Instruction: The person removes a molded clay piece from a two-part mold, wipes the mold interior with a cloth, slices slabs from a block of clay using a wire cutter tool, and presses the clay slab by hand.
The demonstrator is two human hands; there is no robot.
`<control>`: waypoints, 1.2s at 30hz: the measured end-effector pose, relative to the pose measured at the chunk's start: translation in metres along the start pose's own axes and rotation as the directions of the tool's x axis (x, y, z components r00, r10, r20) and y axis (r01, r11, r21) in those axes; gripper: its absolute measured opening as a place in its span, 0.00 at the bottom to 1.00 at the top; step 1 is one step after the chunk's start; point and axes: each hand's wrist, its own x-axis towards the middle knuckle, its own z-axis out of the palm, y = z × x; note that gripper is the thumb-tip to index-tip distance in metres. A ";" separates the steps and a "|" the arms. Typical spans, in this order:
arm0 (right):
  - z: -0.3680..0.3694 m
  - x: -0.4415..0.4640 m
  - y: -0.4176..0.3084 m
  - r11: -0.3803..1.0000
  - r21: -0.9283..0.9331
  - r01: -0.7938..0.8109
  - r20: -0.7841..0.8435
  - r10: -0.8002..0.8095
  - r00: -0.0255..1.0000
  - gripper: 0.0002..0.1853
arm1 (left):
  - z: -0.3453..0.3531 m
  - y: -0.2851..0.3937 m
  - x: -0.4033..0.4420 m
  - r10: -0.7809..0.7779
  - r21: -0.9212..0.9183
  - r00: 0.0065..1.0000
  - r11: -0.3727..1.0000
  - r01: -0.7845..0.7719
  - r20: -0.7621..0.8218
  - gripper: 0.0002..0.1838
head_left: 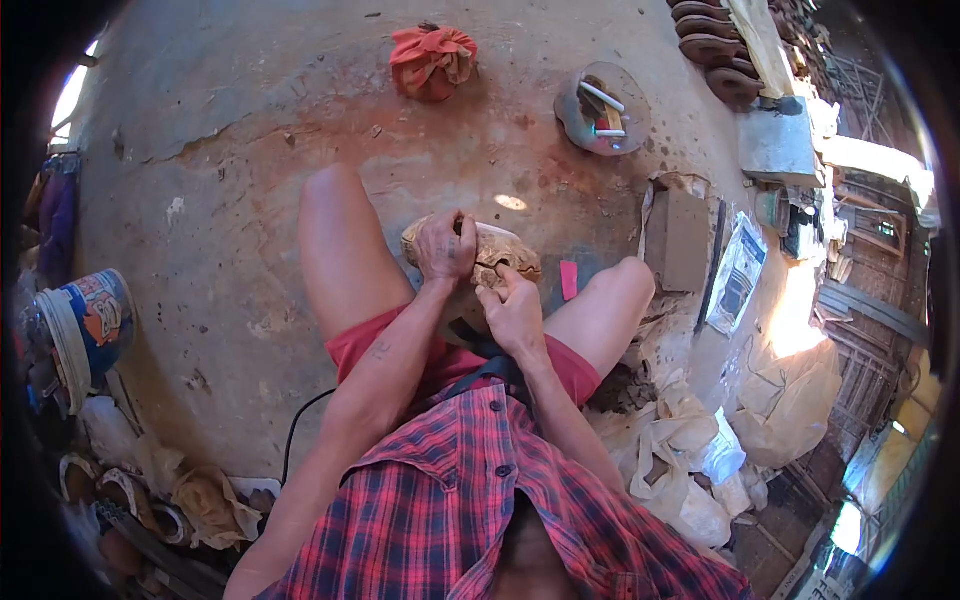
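Observation:
A rounded tan-brown piece with a rough, patterned surface [526, 262] lies between my legs; its exact kind is unclear. Dark gaps show in its top, and a pale strip runs along its far edge. My left hand [445, 250] is closed over its left part, fingers curled down on it. At its near right side, my right hand [514, 312] has its fingers drawn together against the surface beside a dark gap. Whether a small tool sits in those fingers is hidden. A small pink strip [569, 280] lies to the right of the piece.
A red cloth bundle [432, 64] and a round bowl with white sticks [573, 122] stand ahead on the floor. To the right are a brown block [684, 240], a printed packet [737, 275] and crumpled plastic bags [785, 405]. A blue bucket [100, 325] is at left.

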 end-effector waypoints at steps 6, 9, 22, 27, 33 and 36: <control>0.001 0.005 -0.007 0.987 -0.153 -0.038 0.037 0.045 0.998 0.17 | 0.004 -0.006 0.002 0.042 0.036 0.999 0.999 -0.041 -0.029 0.16; 0.004 0.005 -0.004 0.996 -0.086 0.003 0.013 -0.001 1.000 0.18 | 0.004 -0.005 0.001 0.056 0.060 0.997 0.997 -0.053 -0.055 0.16; 0.029 0.002 -0.011 0.939 0.324 -0.111 -0.010 0.120 0.993 0.23 | 0.002 -0.001 0.000 -0.002 0.069 1.000 0.998 0.004 -0.022 0.15; -0.011 -0.009 -0.020 0.909 0.364 -0.204 0.120 0.171 0.978 0.31 | 0.000 -0.001 0.002 -0.096 0.046 0.994 0.995 0.093 0.050 0.19; -0.087 0.021 -0.013 0.986 0.121 0.119 -0.245 -0.087 0.966 0.17 | 0.008 -0.026 0.039 -0.124 -0.228 0.950 0.954 0.194 0.286 0.24; -0.094 0.029 -0.049 0.909 -0.055 0.413 -0.254 -0.413 0.874 0.18 | -0.050 0.038 0.041 -0.038 -0.471 0.889 0.838 0.278 0.456 0.22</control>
